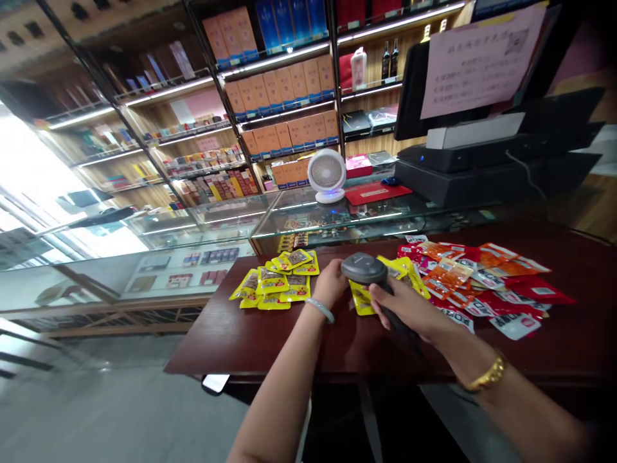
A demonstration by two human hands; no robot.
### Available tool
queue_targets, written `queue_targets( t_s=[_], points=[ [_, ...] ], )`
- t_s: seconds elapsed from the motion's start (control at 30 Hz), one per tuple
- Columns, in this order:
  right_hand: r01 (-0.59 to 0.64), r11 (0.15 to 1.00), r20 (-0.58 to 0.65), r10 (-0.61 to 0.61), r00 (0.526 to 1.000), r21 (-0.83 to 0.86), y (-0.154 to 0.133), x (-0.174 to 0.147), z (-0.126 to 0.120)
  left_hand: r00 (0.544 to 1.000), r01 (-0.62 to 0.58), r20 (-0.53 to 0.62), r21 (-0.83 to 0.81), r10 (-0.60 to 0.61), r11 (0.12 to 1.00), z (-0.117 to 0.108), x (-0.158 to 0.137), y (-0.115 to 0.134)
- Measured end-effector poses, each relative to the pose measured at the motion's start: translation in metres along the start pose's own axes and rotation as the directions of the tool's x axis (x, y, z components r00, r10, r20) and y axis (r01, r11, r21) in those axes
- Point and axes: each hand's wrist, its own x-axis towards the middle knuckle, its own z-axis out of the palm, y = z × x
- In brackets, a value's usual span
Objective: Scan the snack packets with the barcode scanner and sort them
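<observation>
A dark grey handheld barcode scanner (365,267) is in my right hand (407,305), whose fingers wrap round its handle. The scanner's head points left and away from me, over the table. Close to that head is my left hand (331,283), fingers curled together; their tips are hidden, so what they hold cannot be made out. Yellow snack packets (360,300) lie beneath and behind the scanner, partly covered by it. Left of my left hand lies a loose pile of similar yellow packets (284,283). Red, orange and white packets (477,286) spread out at the right.
The dark red table (231,347) meets a glass display counter (289,215) at its far side. On the counter stand a small white fan (326,172), a red mat (376,194) and a black register (482,173) with a paper sign (482,61). Boxed goods (284,87) fill shelves behind.
</observation>
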Motion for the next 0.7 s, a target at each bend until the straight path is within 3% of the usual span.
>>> queue_targets(
  t_s=[0.17,0.27,0.33,0.47,0.6,0.7],
  points=[
    [-0.127,0.991,0.203,0.131,0.970,-0.034,-0.040,0.067,0.001,0.993,0.081,-0.103,0.282,-0.054,0.956,-0.064,0.024,-0.042],
    [-0.183,0.982,0.281,0.189,0.941,-0.048,-0.044,0.101,0.004,0.968,0.235,-0.203,0.551,-0.144,0.801,-0.102,0.041,-0.072],
    [-0.178,0.984,0.291,0.178,0.940,-0.027,-0.035,0.116,0.006,0.952,0.306,-0.197,0.651,-0.234,0.695,-0.117,0.054,-0.089],
    [-0.096,0.995,0.257,0.101,0.961,-0.033,-0.004,0.127,0.001,0.932,0.296,-0.087,0.741,-0.351,0.603,-0.124,0.073,-0.105],
    [-0.091,0.996,0.267,0.095,0.959,-0.028,0.015,0.125,-0.014,0.976,0.212,-0.131,0.773,-0.176,0.599,-0.118,0.070,-0.099],
    [-0.076,0.996,0.235,0.085,0.968,-0.048,0.015,0.122,-0.027,0.969,0.235,-0.219,0.661,-0.116,0.713,-0.105,0.062,-0.084]
  ],
)
